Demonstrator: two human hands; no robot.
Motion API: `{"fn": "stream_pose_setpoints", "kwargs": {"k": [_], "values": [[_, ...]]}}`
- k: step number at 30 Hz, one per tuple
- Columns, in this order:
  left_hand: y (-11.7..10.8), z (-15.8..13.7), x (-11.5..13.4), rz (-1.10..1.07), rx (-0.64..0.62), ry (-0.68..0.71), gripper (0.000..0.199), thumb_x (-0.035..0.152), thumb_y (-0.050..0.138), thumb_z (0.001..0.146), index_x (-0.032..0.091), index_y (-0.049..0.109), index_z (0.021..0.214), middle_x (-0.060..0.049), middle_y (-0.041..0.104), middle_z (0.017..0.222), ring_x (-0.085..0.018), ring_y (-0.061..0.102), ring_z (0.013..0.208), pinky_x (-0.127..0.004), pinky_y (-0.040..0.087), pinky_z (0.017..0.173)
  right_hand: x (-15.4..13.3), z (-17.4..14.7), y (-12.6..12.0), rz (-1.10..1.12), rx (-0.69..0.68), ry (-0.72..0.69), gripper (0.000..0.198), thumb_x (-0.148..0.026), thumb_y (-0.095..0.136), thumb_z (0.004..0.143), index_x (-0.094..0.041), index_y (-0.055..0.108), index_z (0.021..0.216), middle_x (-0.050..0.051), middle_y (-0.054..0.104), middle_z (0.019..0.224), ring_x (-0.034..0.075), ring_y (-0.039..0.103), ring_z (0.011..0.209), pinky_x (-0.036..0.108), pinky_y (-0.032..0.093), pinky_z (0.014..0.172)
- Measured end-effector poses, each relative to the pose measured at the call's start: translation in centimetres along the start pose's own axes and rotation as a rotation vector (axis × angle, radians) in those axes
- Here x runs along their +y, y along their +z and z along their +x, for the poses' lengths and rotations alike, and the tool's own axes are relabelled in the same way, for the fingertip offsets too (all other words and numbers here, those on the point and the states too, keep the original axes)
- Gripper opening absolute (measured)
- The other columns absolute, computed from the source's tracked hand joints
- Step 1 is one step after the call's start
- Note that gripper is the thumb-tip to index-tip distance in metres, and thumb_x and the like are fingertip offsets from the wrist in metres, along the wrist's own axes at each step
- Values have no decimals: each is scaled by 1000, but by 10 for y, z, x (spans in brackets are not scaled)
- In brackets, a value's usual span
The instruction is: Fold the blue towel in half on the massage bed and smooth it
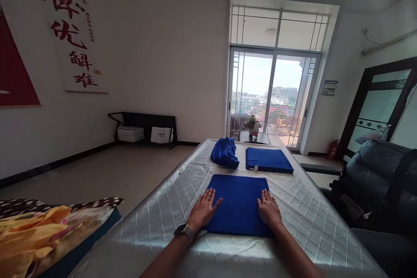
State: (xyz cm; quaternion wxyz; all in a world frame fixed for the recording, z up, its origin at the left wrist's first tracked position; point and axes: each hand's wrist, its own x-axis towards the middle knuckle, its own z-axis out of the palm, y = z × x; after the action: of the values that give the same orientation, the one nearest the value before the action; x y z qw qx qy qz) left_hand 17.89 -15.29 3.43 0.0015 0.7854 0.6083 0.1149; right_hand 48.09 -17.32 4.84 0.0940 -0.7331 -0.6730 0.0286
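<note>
A folded blue cloth [239, 206] lies flat in front of me as a neat rectangle. My left hand [204, 209] rests on its left edge, palm down with fingers stretched out and the thumb apart. On the opposite edge, my right hand [269, 208] lies flat too, its fingers extended. Beyond them sits a crumpled blue cloth [225, 153] on the left. Beside it, to the right, is a second folded blue stack [269, 159] with a small white tag at its front edge.
All the blue cloths lie on a table with a silvery quilted cover [156, 221]. A bed or couch with patterned bedding [42, 234] stands at left, a dark leather chair [378, 182] at right. Past the far end, a small table [260, 138] holds a plant and a bottle.
</note>
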Motion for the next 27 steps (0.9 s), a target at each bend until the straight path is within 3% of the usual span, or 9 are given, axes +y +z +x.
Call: {"fn": "stream_pose_setpoints", "kwargs": {"k": [3,9,15,21,24,27], "values": [[-1,-5,-12,1,10,-27,90,70,6,97,5,29,155,-16,25,163,-26,21,152,-42,18,123,-1,-1,-2,-8,1,0,68,-41,19,99,-7,22,157,10,20,166,19,13,153,37,9,123],[-2,-6,-6,-8,26,-48,92,71,7,96,5,30,155,-17,28,162,-27,22,152,-42,19,123,-3,-14,-10,-13,6,-8,68,-40,19,99,-6,24,157,11,18,166,22,12,154,39,7,123],[5,-5,-10,-34,50,-37,90,71,11,97,6,31,155,-16,28,162,-27,22,152,-43,19,123,6,-42,2,9,-60,-34,71,-46,17,99,-9,21,158,6,14,166,19,11,154,37,10,123],[0,-2,-11,2,23,-48,92,72,10,95,6,33,154,-17,29,162,-29,24,151,-46,21,122,5,-50,4,17,-39,-33,70,-47,16,99,-9,22,158,7,14,167,19,10,154,37,9,124],[-9,1,3,47,30,-103,93,73,12,95,4,37,152,-19,33,159,-32,28,150,-48,20,122,4,-51,1,26,-33,-34,70,-46,16,99,-9,22,158,7,15,166,19,11,154,37,9,124],[-11,3,46,9,85,-76,92,71,12,96,4,36,153,-18,35,159,-34,26,150,-48,20,123,4,-53,0,35,-25,-49,70,-46,17,99,-8,22,158,8,16,166,19,11,154,38,9,124]]}}
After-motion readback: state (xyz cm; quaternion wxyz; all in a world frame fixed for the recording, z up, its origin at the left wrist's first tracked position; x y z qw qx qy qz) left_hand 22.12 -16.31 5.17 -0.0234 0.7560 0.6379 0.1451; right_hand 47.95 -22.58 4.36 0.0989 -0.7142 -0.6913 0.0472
